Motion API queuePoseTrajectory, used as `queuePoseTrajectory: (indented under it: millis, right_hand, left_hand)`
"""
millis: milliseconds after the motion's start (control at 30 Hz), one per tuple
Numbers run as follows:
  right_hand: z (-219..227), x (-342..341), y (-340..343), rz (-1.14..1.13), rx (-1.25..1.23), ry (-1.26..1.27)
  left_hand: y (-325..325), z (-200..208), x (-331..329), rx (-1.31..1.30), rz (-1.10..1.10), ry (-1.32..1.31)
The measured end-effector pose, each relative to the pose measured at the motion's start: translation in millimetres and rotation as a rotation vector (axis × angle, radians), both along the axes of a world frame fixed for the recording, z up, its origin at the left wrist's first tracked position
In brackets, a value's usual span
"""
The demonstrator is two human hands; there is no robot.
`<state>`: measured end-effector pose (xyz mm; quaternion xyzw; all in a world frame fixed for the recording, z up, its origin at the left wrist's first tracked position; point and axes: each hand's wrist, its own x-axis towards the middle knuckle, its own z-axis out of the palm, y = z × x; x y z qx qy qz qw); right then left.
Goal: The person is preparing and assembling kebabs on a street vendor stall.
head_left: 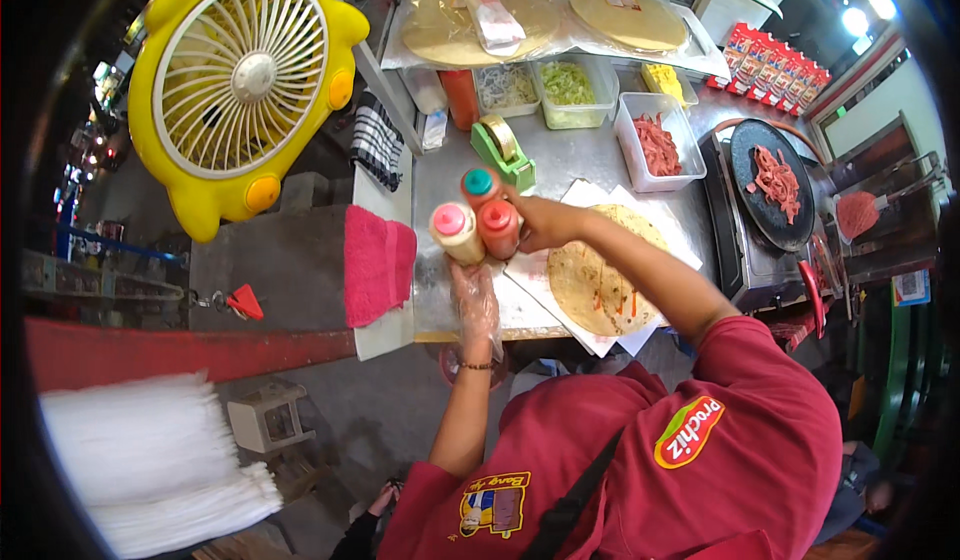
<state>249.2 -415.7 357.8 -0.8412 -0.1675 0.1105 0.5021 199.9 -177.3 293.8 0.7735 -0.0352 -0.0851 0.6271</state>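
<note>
Three squeeze bottles stand close together on the metal counter: a cream one with a pink cap (456,235), an orange-red one with a red cap (499,232), and one with a teal cap (482,186). My bare right hand (545,223) reaches in from the right, its fingers closed around the red-capped bottle. My left hand (473,295), in a clear plastic glove, grips the pink-capped bottle low on its near side; its fingertips are partly hidden. Under my right forearm lies a round flatbread (590,285) with streaks of orange sauce, on white paper (535,275).
Behind the bottles is a green tape dispenser (503,150). Tubs of shredded lettuce (568,85) and sliced meat (657,145) stand farther back. At right, a black pan (765,215) with meat sits on a stove. A pink towel (380,265) and yellow fan (255,75) are left.
</note>
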Motion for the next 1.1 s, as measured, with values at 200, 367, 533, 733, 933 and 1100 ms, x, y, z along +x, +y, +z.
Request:
queuePoseTrajectory:
  millis: [200, 367, 533, 733, 933, 1100]
  right_hand:
    - [-25.3, 11.6, 21.5, -0.207, -0.119, -0.164]
    - [22.7, -84.9, -70.1, -0.726, -0.736, 0.090]
    - [-31.2, -111.6, -209.8, -0.967, -0.897, -0.167]
    - [67.3, -123.5, -127.3, -0.634, -0.525, -0.089]
    - [188.5, -347.2, -225.5, -1.007, -0.065, -0.271]
    - [138.4, -483.9, -374.5, -1.464, -0.825, -0.119]
  left_hand:
    - [1.1, -6.5, 57.0, -0.188, -0.034, 0.020]
    - [22.1, 8.7, -13.5, 0.310, -0.005, -0.270]
    - [-100.8, 96.4, -44.0, -0.012, -0.545, -0.067]
    - [-240.9, 82.9, 130.8, 0.608, -0.115, -1.297]
    - [-262.8, 74.9, 131.5, 1.025, -0.812, -0.941]
    - [-273.1, 106.8, 144.4, 0.983, -1.045, -0.669]
